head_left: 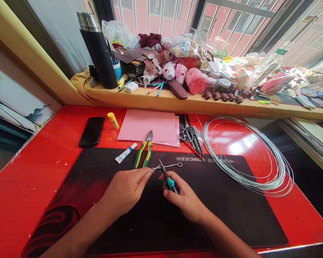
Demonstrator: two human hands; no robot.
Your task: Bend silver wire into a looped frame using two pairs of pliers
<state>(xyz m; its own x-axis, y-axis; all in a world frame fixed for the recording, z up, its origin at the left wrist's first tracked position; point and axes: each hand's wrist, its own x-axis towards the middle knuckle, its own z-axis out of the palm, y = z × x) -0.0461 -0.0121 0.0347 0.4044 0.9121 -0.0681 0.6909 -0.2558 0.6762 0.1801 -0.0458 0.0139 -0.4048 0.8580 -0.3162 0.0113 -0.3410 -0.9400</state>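
Observation:
My left hand (129,187) pinches a piece of silvery wire (170,166) between thumb and fingers. The wire sticks out to the right and ends in a small round loop. My right hand (183,197) is wrapped round needle-nose pliers (171,182) with teal and black handles. Their pointed jaws aim up and to the left, close to the wire; whether they touch it I cannot tell. Just beyond my left hand lie combination pliers (144,152) with green and yellow handles, partly on the black desk mat (204,222) and partly on pink paper (150,125).
A large coil of wire (274,179) lies on the right of the red table (43,165). Scissors (186,133), a black cutter (196,141), a glue stick (113,120), a small tube (126,153) and a phone (91,132) lie around. Crafts and a black flask (99,53) crowd the windowsill.

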